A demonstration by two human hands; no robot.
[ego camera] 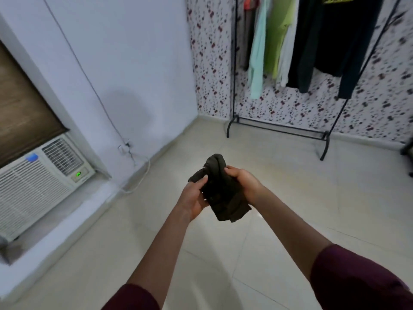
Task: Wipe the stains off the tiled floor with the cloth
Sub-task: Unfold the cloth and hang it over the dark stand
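Note:
A dark olive cloth [220,191] is bunched up in the air in front of me, well above the cream tiled floor [279,186]. My left hand [193,196] grips its left side, thumb on top. From the right, my right hand [242,183] holds it with fingers curled over the fabric. Both arms reach forward, with maroon sleeves at the elbows. No stains on the tiles are clear from here.
A window air conditioner [42,182] sits low in the left wall, with a white cable [140,173] trailing on the floor beside it. A black clothes rack [279,128] with hanging garments stands at the back against patterned wallpaper.

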